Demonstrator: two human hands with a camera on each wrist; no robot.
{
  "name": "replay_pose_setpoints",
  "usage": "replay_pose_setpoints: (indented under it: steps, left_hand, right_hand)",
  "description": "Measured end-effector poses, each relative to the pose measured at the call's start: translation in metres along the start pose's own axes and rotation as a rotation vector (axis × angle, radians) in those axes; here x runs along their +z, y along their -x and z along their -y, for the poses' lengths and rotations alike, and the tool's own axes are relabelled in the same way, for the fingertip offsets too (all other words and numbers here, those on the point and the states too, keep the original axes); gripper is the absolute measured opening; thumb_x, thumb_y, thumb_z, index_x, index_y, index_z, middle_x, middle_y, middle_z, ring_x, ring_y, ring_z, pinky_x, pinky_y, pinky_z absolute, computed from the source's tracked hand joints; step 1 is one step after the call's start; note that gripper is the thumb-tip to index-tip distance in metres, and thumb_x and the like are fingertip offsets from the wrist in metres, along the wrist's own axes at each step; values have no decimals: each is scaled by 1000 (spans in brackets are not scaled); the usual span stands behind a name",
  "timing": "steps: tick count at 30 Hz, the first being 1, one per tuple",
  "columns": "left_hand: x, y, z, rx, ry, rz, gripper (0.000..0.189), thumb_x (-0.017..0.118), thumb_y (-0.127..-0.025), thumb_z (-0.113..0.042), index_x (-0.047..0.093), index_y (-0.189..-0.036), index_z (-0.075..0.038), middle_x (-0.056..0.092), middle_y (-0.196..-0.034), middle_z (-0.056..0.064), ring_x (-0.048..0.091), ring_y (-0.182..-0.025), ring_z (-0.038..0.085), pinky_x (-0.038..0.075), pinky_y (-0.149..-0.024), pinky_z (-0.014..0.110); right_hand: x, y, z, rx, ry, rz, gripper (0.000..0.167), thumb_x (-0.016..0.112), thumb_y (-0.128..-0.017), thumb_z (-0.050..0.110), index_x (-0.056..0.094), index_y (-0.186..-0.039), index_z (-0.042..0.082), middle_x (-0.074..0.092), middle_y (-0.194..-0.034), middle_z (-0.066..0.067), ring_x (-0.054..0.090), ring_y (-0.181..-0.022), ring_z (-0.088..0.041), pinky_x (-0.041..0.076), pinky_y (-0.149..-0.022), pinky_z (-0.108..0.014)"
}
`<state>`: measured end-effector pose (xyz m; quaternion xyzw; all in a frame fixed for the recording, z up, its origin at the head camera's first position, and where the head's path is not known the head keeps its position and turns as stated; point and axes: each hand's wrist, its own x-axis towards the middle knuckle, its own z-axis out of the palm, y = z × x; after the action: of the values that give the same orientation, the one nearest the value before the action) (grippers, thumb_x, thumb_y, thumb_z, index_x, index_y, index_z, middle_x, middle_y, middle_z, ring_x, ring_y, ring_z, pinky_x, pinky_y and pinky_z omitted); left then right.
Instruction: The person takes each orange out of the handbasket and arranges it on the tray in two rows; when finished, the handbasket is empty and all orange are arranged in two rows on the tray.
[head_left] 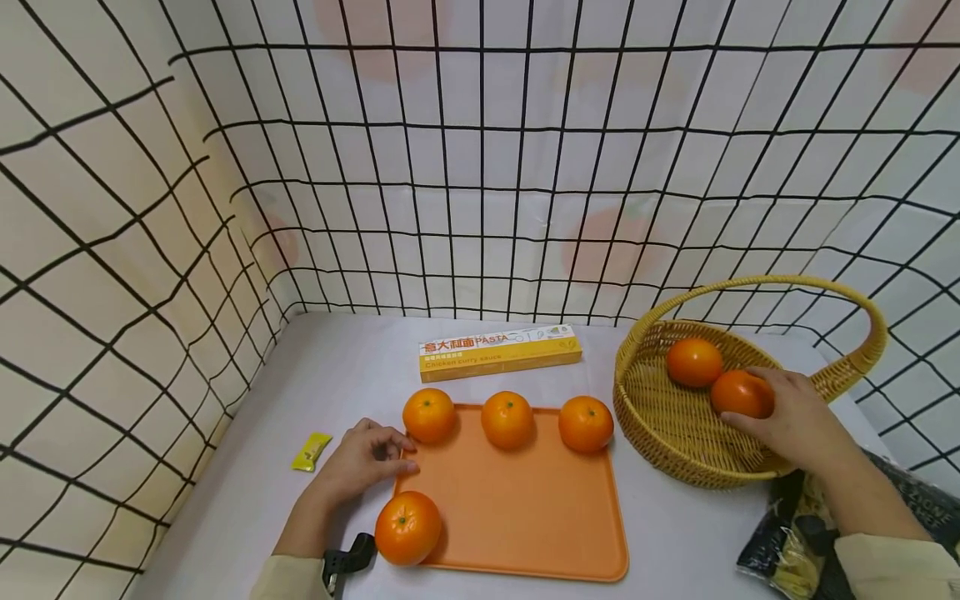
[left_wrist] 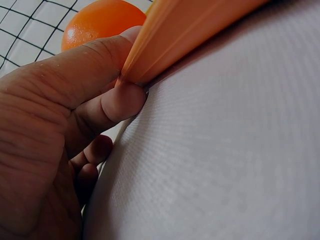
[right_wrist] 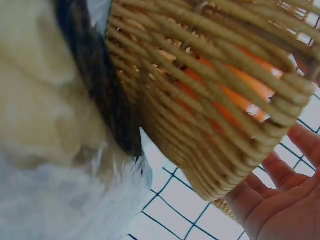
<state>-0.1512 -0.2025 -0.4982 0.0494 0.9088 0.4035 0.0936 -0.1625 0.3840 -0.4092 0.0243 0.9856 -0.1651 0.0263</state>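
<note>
My left hand (head_left: 365, 460) pinches the left edge of an orange tray (head_left: 517, 517) between thumb and fingers. In the left wrist view, the tray's rim (left_wrist: 137, 65) sits in that pinch. Three oranges line the tray's far edge, among them the middle orange (head_left: 507, 420); another orange (head_left: 408, 528) lies at the near left corner. Over at the right, my right hand (head_left: 795, 417) reaches into a wicker basket (head_left: 678, 425) and grips a reddish orange (head_left: 741, 394). Beside it in the basket rests a second orange (head_left: 693, 362). The right wrist view shows the basket's weave partly hiding the fruit.
A yellow and white pasta box (head_left: 500, 353) lies behind the tray. Left of my left hand is a small yellow packet (head_left: 311, 452). A dark and clear plastic bag (head_left: 795, 542) lies under my right forearm. Black wire grid (head_left: 480, 183) encloses the table's back and sides.
</note>
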Motion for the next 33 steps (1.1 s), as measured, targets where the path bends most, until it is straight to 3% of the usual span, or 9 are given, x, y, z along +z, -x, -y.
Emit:
replay_pose_setpoints:
  steps: [7,20,33]
  left_hand:
    - [0,0,-1,-4,-3,-1,21,89,-76,-42,76,-89,-34,56,-90,-3,45,-97,17,33,-81,35]
    - [-1,2,-1,-3,10,-10,21,90,-76,-41,75,-88,-33,55,-91,-2,44,-96,18,33,-82,37]
    - [-1,1,-1,7,-1,-11,20,90,-76,-41,75,-88,-33,56,-88,-4,45,-96,17,32,-84,37]
  right_hand:
    - [0,-12,-11,-26,-13,12,100,73,-88,58,31,-151,-8,29,-139,-51,40,-117,-67,39,-90,-78]
    - [-2,-27,-15,-49,-17,103,106,79,-83,55,27,-154,-6,19,-147,-52,34,-123,-68,35,-96,-80]
    - [2,-34,-20,-44,-22,145,106,80,-82,52,28,-153,-7,21,-146,-49,40,-120,-64,40,-93,-77]
